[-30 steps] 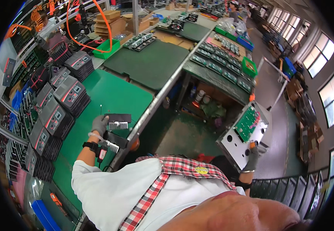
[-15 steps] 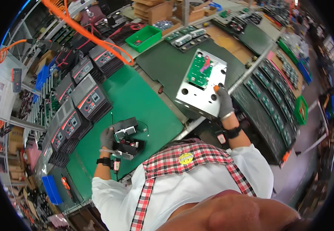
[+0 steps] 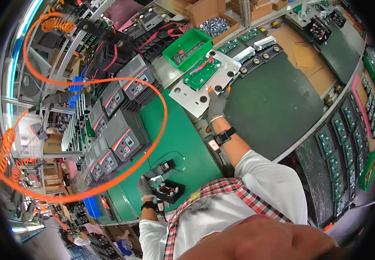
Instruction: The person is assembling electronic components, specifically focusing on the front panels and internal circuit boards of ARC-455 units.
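My right hand (image 3: pixel 217 103), in a grey glove with orange fingertips, is at the near edge of a silver metal plate (image 3: pixel 186 100). Its fingers are spread, with the tips at the plate's rim. The plate has round holes and carries a green circuit board (image 3: pixel 202 74) with a pink wire. Lower down, my left hand (image 3: pixel 144 186), also gloved, is closed at the side of a black housing assembly with a finned heat sink (image 3: pixel 156 179); its fingertips are partly hidden. Thin black wires run from this assembly across the green mat (image 3: pixel 196 158).
Stacked dark panels (image 3: pixel 127 134) line the left side. A green bin (image 3: pixel 187 47) and a box of screws (image 3: pixel 215 27) stand at the back. An orange coiled air hose (image 3: pixel 165 117) loops across the left. Rows of circuit boards (image 3: pixel 336 130) lie at right.
My right hand and the metal plate have moved left and away, to beside the green bin; the fingers have spread. The left hand stays at the heat sink assembly. The view has shifted.
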`<state>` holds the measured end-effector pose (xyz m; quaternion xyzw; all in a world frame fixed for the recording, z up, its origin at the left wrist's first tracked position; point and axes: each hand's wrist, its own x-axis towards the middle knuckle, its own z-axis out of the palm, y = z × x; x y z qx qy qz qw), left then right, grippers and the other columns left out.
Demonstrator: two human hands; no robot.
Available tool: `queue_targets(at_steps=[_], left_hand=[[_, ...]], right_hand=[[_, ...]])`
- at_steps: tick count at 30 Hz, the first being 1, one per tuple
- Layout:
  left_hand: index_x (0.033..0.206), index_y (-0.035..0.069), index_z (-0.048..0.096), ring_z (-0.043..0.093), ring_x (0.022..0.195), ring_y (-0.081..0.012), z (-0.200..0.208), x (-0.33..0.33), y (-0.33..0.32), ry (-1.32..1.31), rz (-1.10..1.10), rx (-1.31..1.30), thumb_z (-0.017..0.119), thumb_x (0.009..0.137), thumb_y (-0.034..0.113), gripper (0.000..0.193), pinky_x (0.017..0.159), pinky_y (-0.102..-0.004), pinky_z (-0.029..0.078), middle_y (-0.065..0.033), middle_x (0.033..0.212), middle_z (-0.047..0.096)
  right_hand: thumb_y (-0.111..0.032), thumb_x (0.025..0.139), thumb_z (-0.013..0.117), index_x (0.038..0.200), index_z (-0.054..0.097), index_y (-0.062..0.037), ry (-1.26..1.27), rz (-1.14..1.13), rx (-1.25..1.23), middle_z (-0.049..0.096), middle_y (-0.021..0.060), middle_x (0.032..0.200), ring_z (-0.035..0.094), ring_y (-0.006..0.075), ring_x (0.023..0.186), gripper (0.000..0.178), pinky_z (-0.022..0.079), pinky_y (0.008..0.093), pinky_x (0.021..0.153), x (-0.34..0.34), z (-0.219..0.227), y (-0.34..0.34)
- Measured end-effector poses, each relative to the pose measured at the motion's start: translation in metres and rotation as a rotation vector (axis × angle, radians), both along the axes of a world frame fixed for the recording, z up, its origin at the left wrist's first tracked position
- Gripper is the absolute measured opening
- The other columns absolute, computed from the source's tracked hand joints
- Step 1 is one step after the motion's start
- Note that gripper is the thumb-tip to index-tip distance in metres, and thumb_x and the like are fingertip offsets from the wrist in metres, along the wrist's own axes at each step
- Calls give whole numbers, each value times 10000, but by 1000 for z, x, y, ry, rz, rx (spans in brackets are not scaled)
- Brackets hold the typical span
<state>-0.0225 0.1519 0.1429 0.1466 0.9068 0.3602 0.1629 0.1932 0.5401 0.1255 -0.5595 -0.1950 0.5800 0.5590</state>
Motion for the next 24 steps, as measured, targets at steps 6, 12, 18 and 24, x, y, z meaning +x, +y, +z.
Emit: queue_targets(at_steps=[6, 12, 18, 24], left_hand=[[772, 11, 522, 420, 551, -110, -37, -27, -27, 115, -8, 107, 406, 867, 408, 425, 467, -264, 349, -8, 651, 487], [846, 8, 531, 459, 628, -112, -27, -12, -11, -37, 48, 219, 401, 868, 431, 443, 557, -260, 395, -9, 726, 514], [867, 6, 526, 473, 636, -116, 12, 23, 24, -83, 95, 150, 402, 868, 430, 442, 559, -259, 407, -15, 738, 521], [735, 55, 495, 414, 573, -92, 16, 26, 33, -172, 321, 162, 401, 872, 414, 396, 502, -248, 364, 17, 659, 466]], right_hand=[[-159, 689, 650, 1298, 127, 1, -173, -47, -108, 276, 213, 1276, 315, 279, 1157, 818, 252, 317, 957, -36, -11, 16], [-273, 665, 651, 1272, 145, 41, -244, -102, -194, 233, 263, 1282, 230, 367, 1204, 850, 190, 401, 993, -62, -44, 36], [-269, 661, 640, 1300, 66, 41, -309, -29, -239, 149, 263, 1330, 154, 359, 1249, 913, 153, 374, 1018, -62, -47, 47], [-273, 640, 660, 1305, 62, 30, -265, 33, -334, 121, 266, 1336, 129, 356, 1255, 944, 141, 389, 1020, -66, -36, 48]])
